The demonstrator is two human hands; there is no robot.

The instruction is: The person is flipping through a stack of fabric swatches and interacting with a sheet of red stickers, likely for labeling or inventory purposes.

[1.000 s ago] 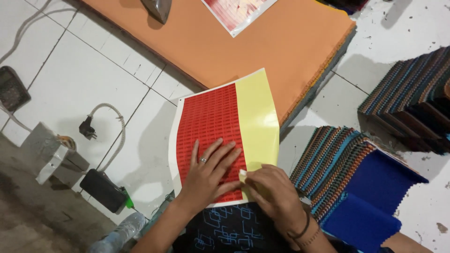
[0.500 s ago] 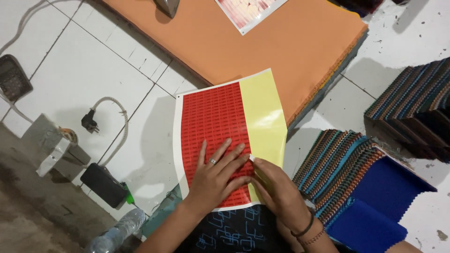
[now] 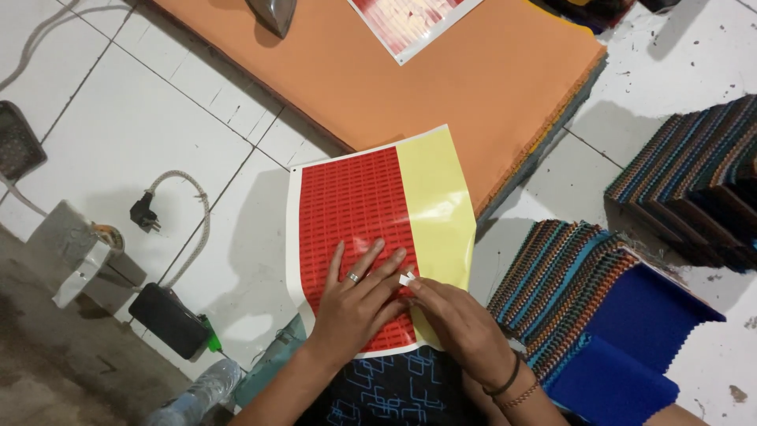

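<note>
Red sticker sheet, a glossy rectangle printed with rows of small labels and bordered in white, lies on the person's lap at the centre of the head view, with a bare pale-yellow backing strip exposed along its side toward three o'clock. On it, toward six o'clock, the left hand rests flat with fingers spread, a ring on one finger, pressing the sheet down. Just beside it, toward four o'clock, the right hand pinches a small white peeled label between thumb and fingertip at the edge where red meets yellow; two bracelets circle that wrist. At twelve o'clock a large orange foam board lies on the white tiled floor, carrying a second printed sheet and the tip of an iron. At three o'clock stand stacks of striped woven fabric pieces beside blue cloth. At nine o'clock lies a black plug with a braided cord.
</note>
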